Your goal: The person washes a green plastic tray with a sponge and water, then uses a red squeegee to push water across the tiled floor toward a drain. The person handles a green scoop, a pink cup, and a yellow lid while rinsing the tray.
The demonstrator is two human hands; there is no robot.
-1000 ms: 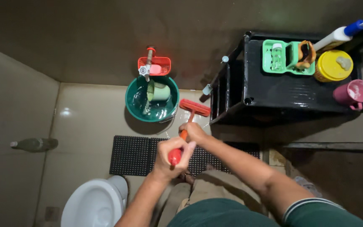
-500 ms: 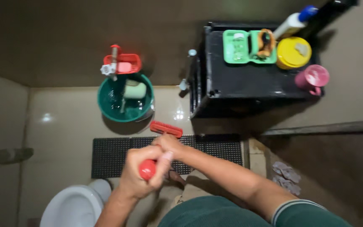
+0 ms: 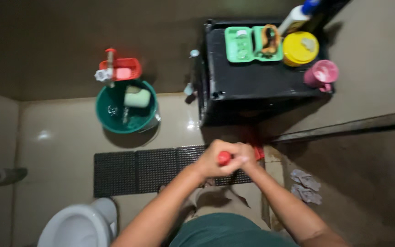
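Note:
Both my hands grip the red handle (image 3: 225, 158) of a long floor brush, and I see it end-on. My left hand (image 3: 210, 163) wraps the top of the handle. My right hand (image 3: 246, 158) closes on it just to the right, touching the left hand. Part of the red brush head (image 3: 255, 148) shows past my right hand, on the floor at the foot of the black shelf (image 3: 252, 84). The right end of the black rubber mat (image 3: 147, 169) lies under my hands.
A green bucket (image 3: 100, 116) with a pale dipper (image 3: 138, 97) stands under a tap (image 3: 104, 74) and a red basket (image 3: 122, 68). A green soap tray (image 3: 245, 43), a yellow-lidded tub (image 3: 300, 48), a pink mug (image 3: 321, 73) and a white bottle (image 3: 293, 18) stand on the shelf. A toilet (image 3: 76, 226) is at lower left.
My hands and the brush have swung right, from beside the bucket to the foot of the black shelf. The hands are now closer together on the handle.

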